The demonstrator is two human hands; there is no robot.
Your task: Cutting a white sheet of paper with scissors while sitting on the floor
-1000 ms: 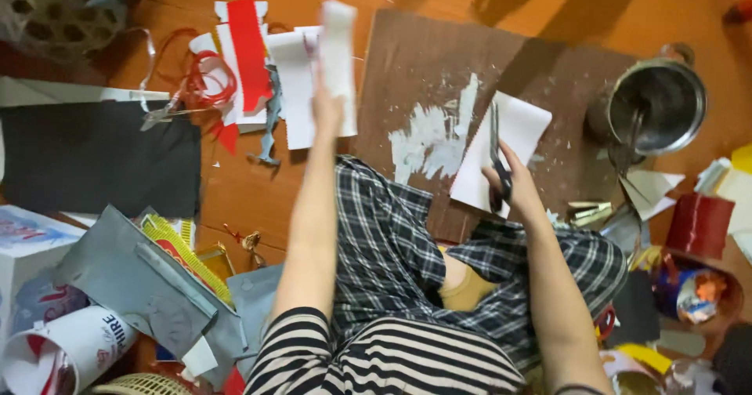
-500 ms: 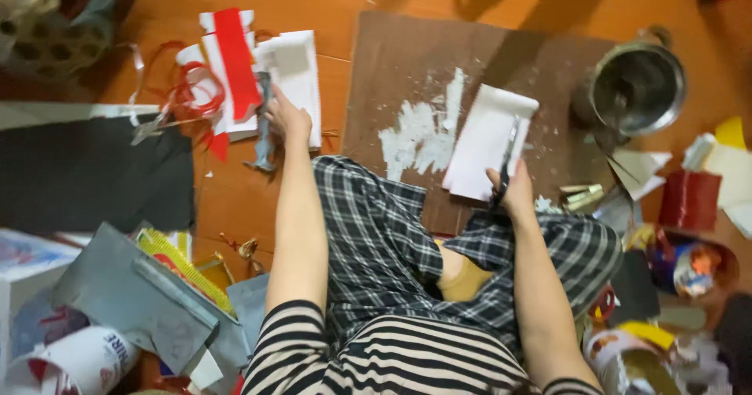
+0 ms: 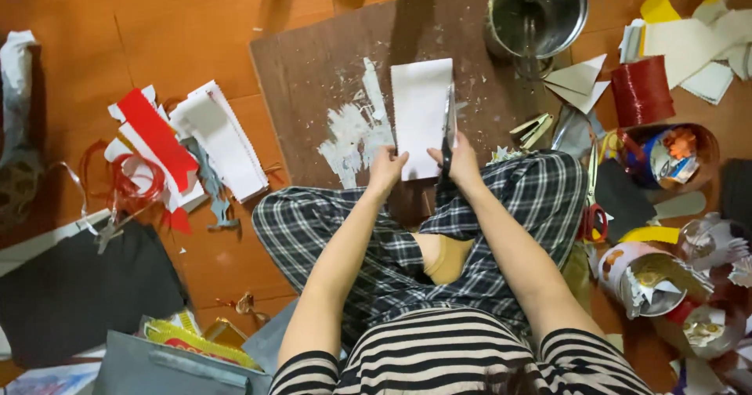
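Observation:
A white rectangular sheet of paper (image 3: pixel 421 113) is held upright over a brown board (image 3: pixel 313 74) on the floor. My left hand (image 3: pixel 386 169) pinches the sheet's lower left corner. My right hand (image 3: pixel 457 161) grips a pair of scissors (image 3: pixel 449 125) whose blades run up along the sheet's right edge. Both hands are above my crossed legs in checked trousers.
A steel pot (image 3: pixel 536 11) stands at the board's far right. A stack of white and red paper strips (image 3: pixel 188 140) lies to the left, with red ribbon (image 3: pixel 129 179) and a black sheet (image 3: pixel 70 285). A red spool (image 3: pixel 642 91), tins and paper scraps crowd the right.
My left hand put a white strip on the left pile, then came across to take the sheet's lower edge. The right hand with scissors and sheet stayed over the board.

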